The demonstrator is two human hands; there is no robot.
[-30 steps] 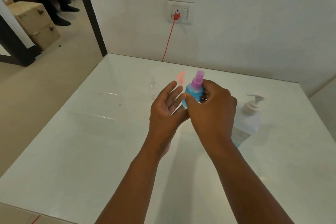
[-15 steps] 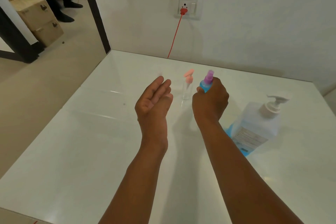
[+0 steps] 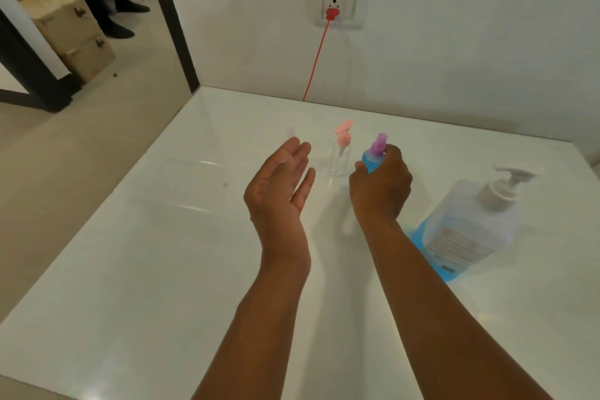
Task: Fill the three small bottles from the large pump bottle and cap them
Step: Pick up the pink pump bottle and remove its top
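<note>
My right hand grips a small bottle full of blue liquid with a purple spray cap, upright on or just above the white table. Just left of it stands a small clear bottle with a pink pump cap, which looks empty. My left hand hovers open, palm turned right, to the left of both small bottles and holds nothing. A third small bottle may be behind my left fingers; I cannot make it out. The large pump bottle with a white pump stands at the right, blue liquid low in it.
A red cord runs from a wall socket down behind the table's far edge. The table's left edge borders open floor with cardboard boxes and a person's legs at the far left.
My right hand carried the blue-filled bottle away from my left hand and lowered it beside the pink-capped bottle. My left hand let go and drew back to the left, open.
</note>
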